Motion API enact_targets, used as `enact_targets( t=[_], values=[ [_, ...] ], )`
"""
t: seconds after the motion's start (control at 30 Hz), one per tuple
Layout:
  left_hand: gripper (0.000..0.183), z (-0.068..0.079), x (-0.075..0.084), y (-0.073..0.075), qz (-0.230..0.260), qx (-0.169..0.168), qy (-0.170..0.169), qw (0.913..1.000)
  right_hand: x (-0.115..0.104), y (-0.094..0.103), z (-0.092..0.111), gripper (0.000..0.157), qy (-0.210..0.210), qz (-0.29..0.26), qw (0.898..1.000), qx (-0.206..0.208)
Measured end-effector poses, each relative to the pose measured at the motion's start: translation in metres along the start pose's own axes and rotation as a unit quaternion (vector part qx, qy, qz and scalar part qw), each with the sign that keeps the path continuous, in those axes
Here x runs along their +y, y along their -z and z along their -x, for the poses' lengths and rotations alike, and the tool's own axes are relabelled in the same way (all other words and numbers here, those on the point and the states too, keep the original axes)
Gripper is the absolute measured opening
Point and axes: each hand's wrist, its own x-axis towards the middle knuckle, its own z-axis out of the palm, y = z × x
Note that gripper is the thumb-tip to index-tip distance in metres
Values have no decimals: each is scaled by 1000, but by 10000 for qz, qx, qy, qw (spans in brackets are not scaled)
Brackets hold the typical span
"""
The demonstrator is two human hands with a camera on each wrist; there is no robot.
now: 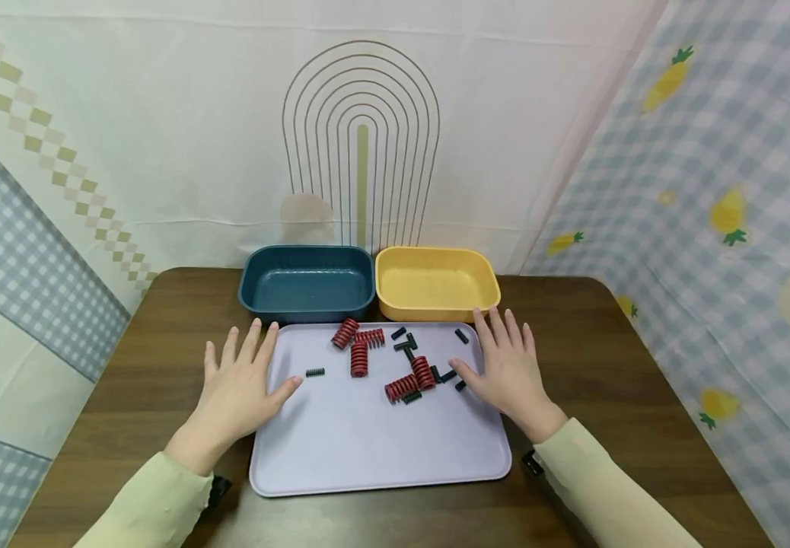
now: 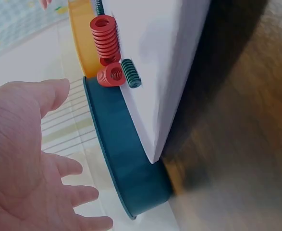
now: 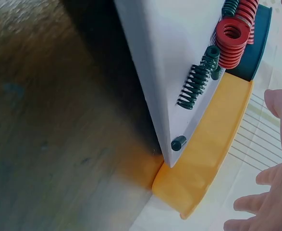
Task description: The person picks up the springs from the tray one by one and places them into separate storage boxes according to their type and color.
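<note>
My left hand (image 1: 239,392) spreads its fingers over the left side of the pale lavender tray (image 1: 367,449), thumb close to a small dark green spring (image 1: 315,373). On the other side, my right hand (image 1: 510,373) is spread above the tray's right edge, holding nothing. Several thick red springs lie on the tray, among them an upright-looking red spring (image 1: 359,359) and a slanted red spring (image 1: 401,388). Small dark green springs are scattered around them, one dark green spring (image 1: 461,336) near the far right corner. In the left wrist view, a red spring (image 2: 105,36) shows beyond the palm.
Behind the tray stand a dark blue bin (image 1: 306,316) and, beside it, a yellow bin (image 1: 429,313). All rest on a brown wooden table (image 1: 614,457). Patterned cloth (image 1: 230,114) hangs behind the table and at both sides.
</note>
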Motion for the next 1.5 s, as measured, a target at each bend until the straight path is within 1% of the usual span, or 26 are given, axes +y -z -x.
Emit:
enact_targets(
  t=[0.1,0.23,0.37,0.47,0.53,0.57,0.6,0.63,0.67,0.73,0.8,0.83,0.9,0.97,1.03,1.17,1.33,1.4,1.5],
  values=[
    [95,0,-1,-1,21,47,-27,10000,1,0,1,95,-12,-63,10000,14],
    [100,1,-4,-2,52,123,-59,9999,1,0,1,96,-41,-191,9998,-92],
    [106,1,-6,-2,100,93,-52,9999,2,1,2,97,-5,-362,9992,-190],
    [112,0,-6,-3,289,-85,11,9995,5,3,3,97,7,-636,9976,-266],
    [117,0,-9,-5,657,-306,74,9973,8,4,4,97,-18,-917,9950,-395],
    [119,-1,-11,-5,936,-455,110,9945,9,4,4,97,-38,-1054,9933,-467],
    [120,-2,-13,-6,1289,-623,146,9896,11,4,5,98,-70,-1202,9912,-555],
    [120,-3,-17,-8,1717,-801,203,9817,12,4,5,98,-106,-1355,9886,-653],
    [120,-3,-21,-9,2166,-964,262,9711,13,4,6,97,-150,-1505,9856,-752],
    [117,-4,-29,-12,3014,-1249,377,9445,15,2,8,96,-251,-1781,9792,-939],
    [112,-4,-37,-15,3628,-1422,467,9198,17,1,10,96,-337,-2034,9722,-1113],
    [110,-4,-40,-17,3857,-1472,501,9094,18,0,11,95,-362,-2133,9689,-1197],
    [106,-1,-44,-18,4127,-1510,517,8968,19,-1,11,92,-358,-2278,9635,-1356],
    [103,2,-46,-19,4243,-1536,530,8908,20,-3,12,89,-306,-2373,9601,-1449],
    [101,3,-46,-20,4261,-1554,531,8897,21,-4,12,83,-235,-2449,9578,-1486],
    [97,1,-44,-22,4163,-1597,517,8936,23,-8,13,72,-106,-2590,9544,-1482],
    [94,-1,-45,-26,4140,-1661,518,8935,25,-13,14,59,-69,-2559,9540,-1560],
    [92,-1,-45,-28,4063,-1650,562,8969,25,-14,15,56,-101,-2534,9546,-1565],
    [90,-1,-44,-28,3903,-1585,562,9052,25,-15,16,50,-110,-2499,9560,-1534]
  ],
)
